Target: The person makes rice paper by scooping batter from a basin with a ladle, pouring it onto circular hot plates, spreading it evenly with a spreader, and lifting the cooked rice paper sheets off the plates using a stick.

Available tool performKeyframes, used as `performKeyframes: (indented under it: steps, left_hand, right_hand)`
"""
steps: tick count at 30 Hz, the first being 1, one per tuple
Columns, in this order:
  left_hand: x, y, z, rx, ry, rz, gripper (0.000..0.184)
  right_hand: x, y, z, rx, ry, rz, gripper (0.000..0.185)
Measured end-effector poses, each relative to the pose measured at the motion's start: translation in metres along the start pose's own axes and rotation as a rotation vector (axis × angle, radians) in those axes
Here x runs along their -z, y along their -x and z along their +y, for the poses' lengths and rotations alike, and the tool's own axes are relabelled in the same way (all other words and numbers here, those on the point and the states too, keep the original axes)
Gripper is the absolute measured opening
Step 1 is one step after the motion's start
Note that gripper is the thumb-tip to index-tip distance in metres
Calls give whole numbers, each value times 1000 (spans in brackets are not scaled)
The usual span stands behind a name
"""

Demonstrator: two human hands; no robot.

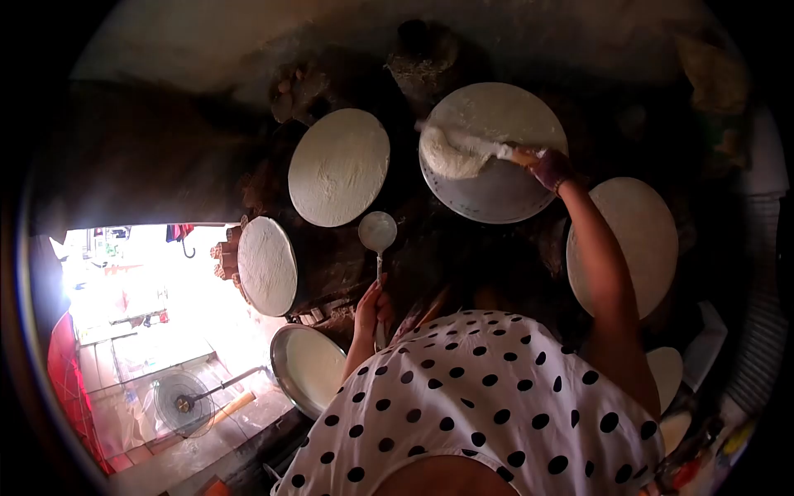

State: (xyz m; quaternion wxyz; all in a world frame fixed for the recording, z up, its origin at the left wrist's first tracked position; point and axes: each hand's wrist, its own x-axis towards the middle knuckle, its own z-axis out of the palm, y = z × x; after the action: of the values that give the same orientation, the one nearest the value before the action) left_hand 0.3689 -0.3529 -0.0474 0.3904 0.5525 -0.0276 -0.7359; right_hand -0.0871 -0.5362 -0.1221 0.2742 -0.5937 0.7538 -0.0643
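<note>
My left hand is closed around the handle of a ladle, whose round bowl points away from me. My right hand, in a dark glove, grips a long flat spatula by its wooden handle. The blade lies over a large round pan, beside a thick heap of white batter. White covers the far part of this pan, while its near part shows grey metal. Below the ladle at the left stands a metal bowl of white liquid.
Round white-covered pans stand at the upper left, far left and right. A standing fan is at the lower left in bright light. Stacked firewood-like pieces lie by the left pan. More pale discs are at the lower right.
</note>
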Motion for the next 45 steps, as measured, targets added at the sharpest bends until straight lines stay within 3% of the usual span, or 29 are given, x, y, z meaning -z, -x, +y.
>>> performKeyframes:
  steps: [1,3,4,5,6,8,10,11,12,14,16,18,21,23,24,26,27,29,30,35,38,45]
  left_hand:
    - [4,3,-3,-3,6,9,35]
    - [13,11,-15,-82,7,-145,35]
    - [17,12,-20,-92,16,-143,35]
    - [23,17,-24,-84,15,-98,35]
    - [30,21,-26,-71,9,-49,35]
    - [36,21,-27,-59,1,-24,35]
    - [38,18,-23,-57,-9,-26,36]
    - [41,16,-19,-38,-8,-41,36]
    - [45,14,-17,-19,-1,-63,36]
    - [50,16,-12,-26,3,-76,36]
    - [50,28,-7,-58,-23,-47,35]
    - [66,32,-6,-78,-27,-69,34]
    - [76,35,-4,-87,-74,-104,33]
    - [87,38,-2,-80,-100,-112,32]
    - [95,38,1,-62,-94,-127,31]
    - [112,43,6,-55,-125,-150,32]
    - [124,46,9,-42,-121,-155,32]
    - [148,49,14,-29,-40,-171,34]
    - [169,44,13,-28,-10,-210,35]
    - [200,62,18,-50,-115,-142,35]
    - [220,64,22,-68,-119,-213,35]
    - [231,60,28,-71,-50,-245,38]
  right_hand:
    - [-5,7,4,8,0,-8,32]
    - [-4,15,38,295,-364,-198,36]
    - [-23,-3,75,788,-166,16,36]
    - [-17,-2,85,528,-385,-136,36]
    - [-37,-29,108,343,-435,-142,35]
    - [-56,-44,105,153,-487,-152,34]
    - [-27,-20,47,16,-64,-73,38]
    - [-34,-12,56,12,-64,-64,38]
    - [-43,1,73,368,-90,26,38]
    - [-22,48,81,464,-249,-47,37]
    - [-6,99,104,430,-302,56,37]
    - [-42,121,118,668,-204,306,37]
    - [-121,153,28,-70,-1603,-19,13]
    - [-162,156,-101,-179,-493,336,34]
    - [-295,91,-70,176,-155,590,44]
    - [-226,131,-185,-576,-132,175,46]
    - [-233,136,-178,-587,-122,176,46]
    - [-258,134,-127,-499,-480,428,58]
    - [-293,111,-86,-550,-703,557,52]
    - [-267,93,-167,-557,-877,413,44]
    - [-271,89,-207,-528,-984,244,40]
    - [-219,158,-122,-532,-1445,231,31]
